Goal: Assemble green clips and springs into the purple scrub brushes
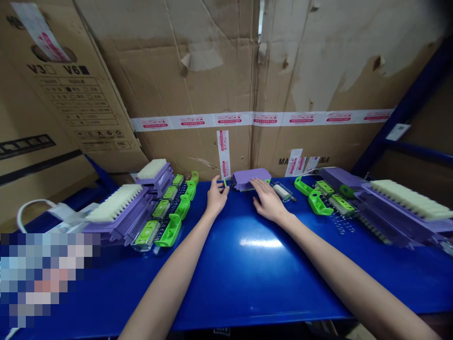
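Note:
A purple brush body [244, 178] lies near the back of the blue shelf, its pale bristles just visible underneath. My right hand [269, 200] rests extended fingers on its right part, the thumb held apart below. Left of the brush, my left hand [216, 196] is raised with curved fingers and thumb spread apart. A thin green sliver [224, 182] shows at its fingertips; whether they touch it is unclear. Small coiled springs [230, 184] appear between that hand and the brush. Green plastic [266, 181] shows at the brush's right end. Beside my right hand lies a clear case [283, 191] with a white part inside.
Purple brush bodies with bristles up [115, 203] line the left, alongside green-topped clear cases [146, 233] and green handles [170, 231]. More brush bodies [392, 215], green handles [319, 203] and springs [342, 224] are at right. Cardboard [198, 80] walls the back.

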{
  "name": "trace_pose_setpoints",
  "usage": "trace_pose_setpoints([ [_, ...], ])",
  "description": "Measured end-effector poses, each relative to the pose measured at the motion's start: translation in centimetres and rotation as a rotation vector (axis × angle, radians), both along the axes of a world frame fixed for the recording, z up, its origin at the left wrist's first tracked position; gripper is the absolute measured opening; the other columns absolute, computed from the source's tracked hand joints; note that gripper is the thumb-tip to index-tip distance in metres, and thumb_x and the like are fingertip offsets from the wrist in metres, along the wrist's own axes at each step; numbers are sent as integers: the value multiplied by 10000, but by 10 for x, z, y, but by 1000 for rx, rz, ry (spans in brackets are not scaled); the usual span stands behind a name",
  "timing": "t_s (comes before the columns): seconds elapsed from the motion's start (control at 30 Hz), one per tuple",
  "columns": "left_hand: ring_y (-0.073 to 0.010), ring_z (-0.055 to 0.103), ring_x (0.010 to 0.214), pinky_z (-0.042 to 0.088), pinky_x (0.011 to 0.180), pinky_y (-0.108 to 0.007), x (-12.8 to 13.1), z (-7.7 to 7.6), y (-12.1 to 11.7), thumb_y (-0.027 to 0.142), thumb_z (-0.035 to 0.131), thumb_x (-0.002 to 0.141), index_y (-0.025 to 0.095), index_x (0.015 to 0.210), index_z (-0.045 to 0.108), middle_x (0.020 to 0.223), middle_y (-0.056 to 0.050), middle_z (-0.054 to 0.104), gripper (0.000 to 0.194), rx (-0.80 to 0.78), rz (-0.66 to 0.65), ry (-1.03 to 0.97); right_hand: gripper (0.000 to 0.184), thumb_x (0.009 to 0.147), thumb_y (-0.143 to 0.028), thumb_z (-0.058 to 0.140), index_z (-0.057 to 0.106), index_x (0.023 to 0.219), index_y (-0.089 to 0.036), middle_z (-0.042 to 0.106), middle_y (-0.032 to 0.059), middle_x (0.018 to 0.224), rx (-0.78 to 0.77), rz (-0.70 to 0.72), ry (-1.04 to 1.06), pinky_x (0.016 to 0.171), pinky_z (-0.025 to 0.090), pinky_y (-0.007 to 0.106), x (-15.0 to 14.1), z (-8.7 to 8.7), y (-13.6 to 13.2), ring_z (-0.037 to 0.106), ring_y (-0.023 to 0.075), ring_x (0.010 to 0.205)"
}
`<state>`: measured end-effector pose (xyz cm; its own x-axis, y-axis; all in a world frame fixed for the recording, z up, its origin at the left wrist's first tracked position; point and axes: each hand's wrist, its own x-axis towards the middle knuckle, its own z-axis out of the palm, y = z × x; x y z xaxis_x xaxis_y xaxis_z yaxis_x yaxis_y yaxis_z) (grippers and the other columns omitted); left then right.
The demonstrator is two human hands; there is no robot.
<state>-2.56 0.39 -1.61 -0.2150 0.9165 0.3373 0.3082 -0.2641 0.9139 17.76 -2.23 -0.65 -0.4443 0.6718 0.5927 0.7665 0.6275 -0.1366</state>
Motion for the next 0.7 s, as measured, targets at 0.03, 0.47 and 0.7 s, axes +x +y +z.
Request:
trace_pose_setpoints([
  [0.03, -156, 655, 804, 515, 721, -271, -1, 0, 1, 184, 610, 766, 157, 1272, 415, 996, -109, 654, 543, 0, 10, -46, 571, 767, -126, 435, 411, 1335, -67, 446, 155, 1370, 2, 14, 9, 1085, 301, 473, 0, 1, -1, 369, 267, 1293],
  [0.47, -126, 637, 624, 486, 583, -223, -2, 6, 2, 266, 665, 717, 146, 1069, 486, 768, -40, 654, 413, -22, 20, -230, 544, 801, -139, 439, 414, 1344, -138, 480, 141, 1324, 58, -5, -12, 1044, 315, 498, -3, 3, 10, 376, 277, 1258],
  [0.7, -84, 582, 541, 436, 491, -190, -2, 5, 2, 250, 614, 738, 148, 1049, 505, 862, -57, 655, 345, -63, 113, -237, 583, 812, -195, 453, 352, 1377, -93, 455, 158, 1351, 39, -42, -26, 1072, 278, 506, -5, 0, 12, 359, 292, 1277],
])
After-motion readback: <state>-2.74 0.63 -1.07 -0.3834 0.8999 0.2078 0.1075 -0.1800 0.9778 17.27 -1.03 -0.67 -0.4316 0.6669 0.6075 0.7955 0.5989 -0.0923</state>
